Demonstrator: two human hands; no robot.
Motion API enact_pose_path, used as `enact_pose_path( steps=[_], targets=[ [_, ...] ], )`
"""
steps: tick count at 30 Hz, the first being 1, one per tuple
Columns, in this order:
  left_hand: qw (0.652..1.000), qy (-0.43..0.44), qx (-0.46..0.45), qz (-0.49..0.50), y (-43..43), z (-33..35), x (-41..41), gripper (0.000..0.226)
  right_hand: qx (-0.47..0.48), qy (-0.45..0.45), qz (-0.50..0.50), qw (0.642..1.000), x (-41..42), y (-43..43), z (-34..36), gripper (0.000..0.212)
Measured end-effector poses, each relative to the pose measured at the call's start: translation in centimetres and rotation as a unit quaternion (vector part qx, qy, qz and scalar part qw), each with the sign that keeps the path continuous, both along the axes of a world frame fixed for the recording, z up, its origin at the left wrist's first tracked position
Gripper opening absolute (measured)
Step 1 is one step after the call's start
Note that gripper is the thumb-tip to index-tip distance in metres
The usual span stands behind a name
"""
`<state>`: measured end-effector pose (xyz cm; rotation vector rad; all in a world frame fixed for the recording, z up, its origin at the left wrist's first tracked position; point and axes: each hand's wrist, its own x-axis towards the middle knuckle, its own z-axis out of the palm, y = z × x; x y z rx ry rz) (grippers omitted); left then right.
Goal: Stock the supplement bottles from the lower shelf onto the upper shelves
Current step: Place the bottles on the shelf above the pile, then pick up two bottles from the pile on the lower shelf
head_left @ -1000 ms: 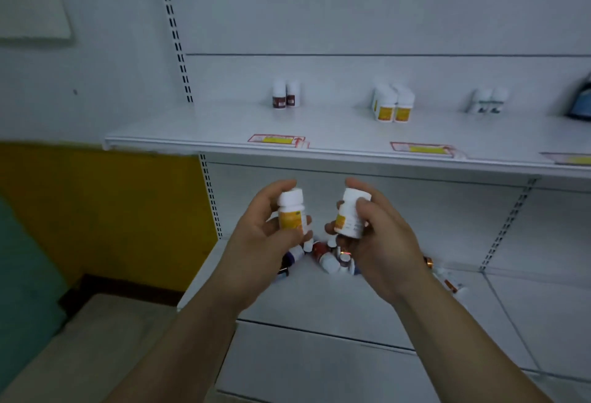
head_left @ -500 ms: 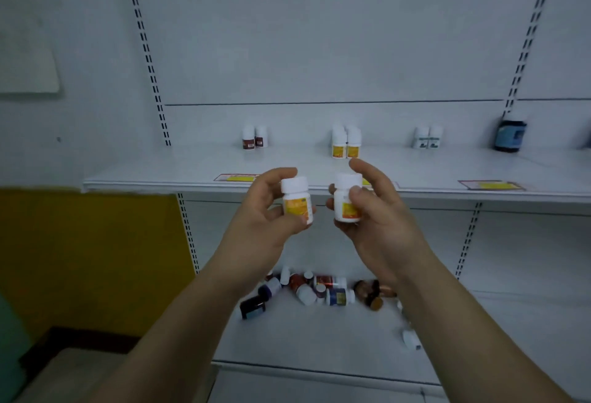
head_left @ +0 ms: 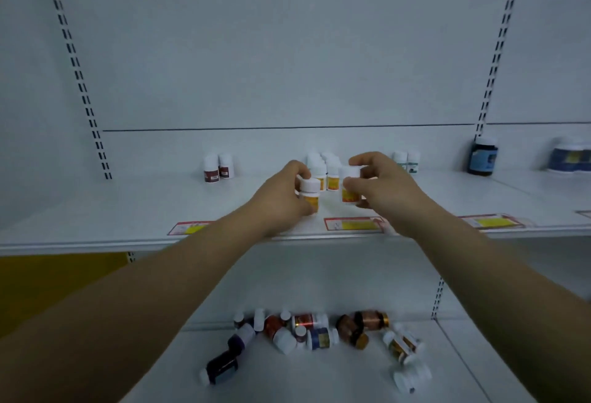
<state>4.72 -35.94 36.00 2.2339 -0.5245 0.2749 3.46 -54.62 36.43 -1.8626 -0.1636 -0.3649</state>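
We see the left hand [head_left: 281,198] gripping a small white plastic bottle with a yellow-orange label [head_left: 309,193], thumb and curled fingers wrapped round its body just under the cap. The right hand [head_left: 380,188] pinches a second white plastic bottle of the same kind [head_left: 350,185] between thumb and fingertips, with the forefinger arched over its cap. Both bottles stand upright, long axis vertical, caps up and labels turned towards us. They are held side by side but apart over the middle of the white metal upper shelf [head_left: 128,210], just in front of a cluster of matching white yellow-labelled bottles [head_left: 326,169] standing at the back. The left one sits lower; whether its base touches the shelf we cannot tell, as the hand hides it. Further left on that shelf stand two white bottles with dark red labels [head_left: 218,167]. To the right are two white bottles with green labels [head_left: 406,161] and, well apart, a dark jar with a blue label [head_left: 483,156]. Red-and-yellow price tags [head_left: 351,223] lie along the front edge. Below, on the white lower shelf [head_left: 319,377], a loose heap of mixed bottles [head_left: 315,332] lies tumbled, most on their sides and pointing different ways.
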Motion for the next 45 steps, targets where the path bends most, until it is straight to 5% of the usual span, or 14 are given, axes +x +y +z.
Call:
enact_pose_path(
  steps=[3,16,28,45],
  targets=[
    [0.999,0.004,0.043,0.005,-0.6,-0.7,2.9,0.045,-0.101,0.034,-0.012,0.994,2.7,-0.7,-0.2,0.029],
    [0.991,-0.007,0.088,0.102,-3.4,-1.5,7.4,0.046,-0.255,0.017,0.015,0.967,7.9,-2.2,-0.8,0.039],
    [0.984,0.032,0.119,0.131,-3.5,-1.3,7.7,0.059,-0.326,0.008,-0.004,0.945,9.5,-1.5,-1.0,0.046],
    [0.946,0.062,0.250,0.195,4.7,-0.1,-5.9,0.066,-0.452,-0.088,0.090,0.883,3.9,6.4,2.4,0.065]
  ],
)
